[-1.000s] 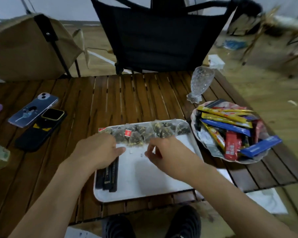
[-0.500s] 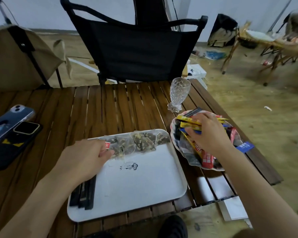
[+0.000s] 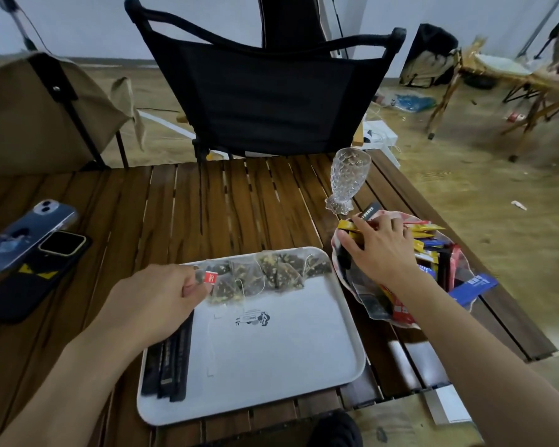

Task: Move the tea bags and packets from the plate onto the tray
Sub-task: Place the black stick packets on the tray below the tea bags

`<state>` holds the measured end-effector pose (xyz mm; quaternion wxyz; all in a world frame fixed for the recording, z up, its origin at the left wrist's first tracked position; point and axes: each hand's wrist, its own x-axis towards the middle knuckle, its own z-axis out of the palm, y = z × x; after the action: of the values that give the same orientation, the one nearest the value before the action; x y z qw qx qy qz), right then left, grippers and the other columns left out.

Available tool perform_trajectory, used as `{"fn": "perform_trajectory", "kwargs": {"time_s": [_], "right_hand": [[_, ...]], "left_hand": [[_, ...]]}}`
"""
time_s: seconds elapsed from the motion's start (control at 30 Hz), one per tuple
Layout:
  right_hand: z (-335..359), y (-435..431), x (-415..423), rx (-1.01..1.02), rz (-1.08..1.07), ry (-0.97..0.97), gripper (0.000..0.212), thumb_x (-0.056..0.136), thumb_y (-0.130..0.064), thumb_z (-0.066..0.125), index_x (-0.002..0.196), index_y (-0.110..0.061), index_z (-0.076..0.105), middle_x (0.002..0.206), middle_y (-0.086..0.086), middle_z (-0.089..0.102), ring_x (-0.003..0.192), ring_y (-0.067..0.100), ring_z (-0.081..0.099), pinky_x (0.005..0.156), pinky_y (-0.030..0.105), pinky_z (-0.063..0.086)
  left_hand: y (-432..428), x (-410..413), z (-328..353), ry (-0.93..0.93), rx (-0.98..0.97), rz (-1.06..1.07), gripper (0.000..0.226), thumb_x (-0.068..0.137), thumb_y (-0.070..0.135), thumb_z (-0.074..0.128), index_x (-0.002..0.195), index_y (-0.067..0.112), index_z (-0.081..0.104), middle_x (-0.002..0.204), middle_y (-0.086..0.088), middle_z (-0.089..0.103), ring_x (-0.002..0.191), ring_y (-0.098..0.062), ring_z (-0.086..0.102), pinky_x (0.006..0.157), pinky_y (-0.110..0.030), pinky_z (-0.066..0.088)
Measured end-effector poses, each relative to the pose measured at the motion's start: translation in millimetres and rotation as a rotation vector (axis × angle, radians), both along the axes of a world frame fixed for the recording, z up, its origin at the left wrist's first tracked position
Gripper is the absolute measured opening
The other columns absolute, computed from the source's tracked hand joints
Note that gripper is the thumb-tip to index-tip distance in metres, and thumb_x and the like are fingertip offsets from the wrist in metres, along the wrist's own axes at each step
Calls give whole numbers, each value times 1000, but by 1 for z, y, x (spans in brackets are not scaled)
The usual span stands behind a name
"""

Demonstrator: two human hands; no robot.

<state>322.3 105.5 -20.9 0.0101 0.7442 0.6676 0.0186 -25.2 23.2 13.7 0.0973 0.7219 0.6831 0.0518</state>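
Looking first at the packets (image 3: 426,243), we find them heaped on the plate (image 3: 365,301) at the right of the table (image 3: 207,204). Most are long thin sticks. The yellow packets (image 3: 423,232) lie with their long axis running left to right, and a blue packet (image 3: 471,285) sticks out over the plate's right rim.

The right hand (image 3: 381,250) lies on top of this heap, fingers spread and bent down across the yellow sticks, thumb reaching to their left ends. We cannot tell whether it has actually closed on any of them. Its fingertips cross the sticks rather than run along them, which we judge suits gathering several at once.

The tray (image 3: 271,356) sits just beside the plate, to its left, so the carry will be a short sweep leftward and a little nearer. The right hand is plainly the closer one for that.

Along the tray's far edge lie the tea bags (image 3: 271,272), and black stick packets (image 3: 172,359) line its left edge. The middle and the right side are bare, the likely landing spot.

At the tray's far-left corner, the left hand (image 3: 155,295) pinches a red tag (image 3: 210,278) belonging to one tea bag. A glass (image 3: 347,182) stands just beyond the plate, close to the right hand's fingertips, so we would watch it when lifting.
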Motion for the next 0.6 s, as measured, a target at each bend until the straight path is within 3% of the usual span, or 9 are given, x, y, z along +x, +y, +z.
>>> {"fn": "perform_trajectory", "kwargs": {"time_s": [0.17,0.27,0.4,0.43,0.53,0.6], "right_hand": [[-1,1,-4,13,-45,30,66,94,-68,27,140,-25,46,143,20,43,133,42,36,109,53,30],[-2,5,-4,23,-90,143,65,94,-66,29,133,-24,58,138,20,50,130,42,39,108,52,31],[5,7,1,164,-91,454,67,93,-61,28,100,-14,74,98,20,67,100,38,59,89,47,49],[5,5,3,208,-84,527,63,94,-59,33,103,-12,75,100,19,67,101,37,61,90,47,50],[12,-4,5,329,-170,738,54,99,-52,42,131,-13,63,133,16,52,126,32,49,109,45,39],[17,-10,8,445,-198,752,47,102,-43,44,136,-13,58,138,15,47,129,28,44,109,39,33]], "left_hand": [[-1,-5,2,-15,-18,11,44,97,55,50,70,21,57,65,0,62,59,-11,58,52,-22,39],[-1,-8,1,-20,-29,21,43,96,54,51,71,20,58,65,0,62,58,-11,57,51,-21,38],[-3,-11,5,-25,-76,37,43,97,55,51,70,21,57,65,-1,61,57,-10,55,51,-22,36],[-3,-13,7,-27,-92,38,44,97,54,51,69,20,57,67,-2,62,58,-12,55,52,-23,36],[-3,-21,10,-79,-155,58,44,98,51,53,66,20,52,65,-2,58,60,-15,56,55,-29,40],[-4,-28,10,-116,-209,81,43,97,50,55,68,18,54,69,-3,63,63,-19,62,59,-35,48]]}}
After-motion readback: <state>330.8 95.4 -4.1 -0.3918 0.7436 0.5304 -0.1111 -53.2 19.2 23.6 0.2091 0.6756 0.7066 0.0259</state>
